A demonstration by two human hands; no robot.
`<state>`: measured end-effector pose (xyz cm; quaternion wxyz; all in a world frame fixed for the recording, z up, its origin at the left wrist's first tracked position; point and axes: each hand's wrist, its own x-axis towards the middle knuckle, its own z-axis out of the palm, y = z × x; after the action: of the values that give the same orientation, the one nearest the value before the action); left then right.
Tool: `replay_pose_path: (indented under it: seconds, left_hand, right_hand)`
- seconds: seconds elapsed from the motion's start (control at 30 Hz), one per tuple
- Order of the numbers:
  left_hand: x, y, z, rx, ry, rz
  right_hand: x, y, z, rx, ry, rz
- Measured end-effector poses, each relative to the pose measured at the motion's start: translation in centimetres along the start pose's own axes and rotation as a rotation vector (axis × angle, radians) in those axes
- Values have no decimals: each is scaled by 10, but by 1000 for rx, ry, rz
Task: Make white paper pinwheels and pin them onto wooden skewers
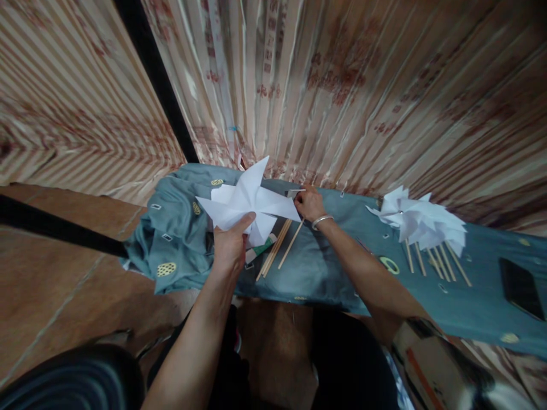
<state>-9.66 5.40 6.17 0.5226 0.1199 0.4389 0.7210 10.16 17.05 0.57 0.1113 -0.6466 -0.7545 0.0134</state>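
Observation:
My left hand (231,242) is closed on a white paper pinwheel (252,202), its thumb pressed on the paper near the middle. To the right of it my right hand (310,204), with a bangle at the wrist, has its fingers bent together at a small pale flat item (294,193). What the fingertips pinch there, if anything, is too small to make out. Several thin wooden sticks (276,249) lie on the cloth just below the pinwheel. A green and white packet (260,249) lies partly beneath the pinwheel and beside the sticks.
Several white pinwheels on sticks (427,219) lie overlapped at the right. Scissors with pale green handles (388,265) and a dark phone (521,287) rest on the grey-green cloth (333,273). A pleated curtain (342,85) hangs behind; a black stool (72,378) stands lower left.

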Motion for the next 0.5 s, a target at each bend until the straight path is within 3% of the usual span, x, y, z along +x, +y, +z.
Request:
replay_pose_path:
  seconds: [0.5]
  left_hand:
    - [-3, -3, 2, 7, -17, 17]
  right_hand:
    - [-3, -4, 1, 4, 8, -25]
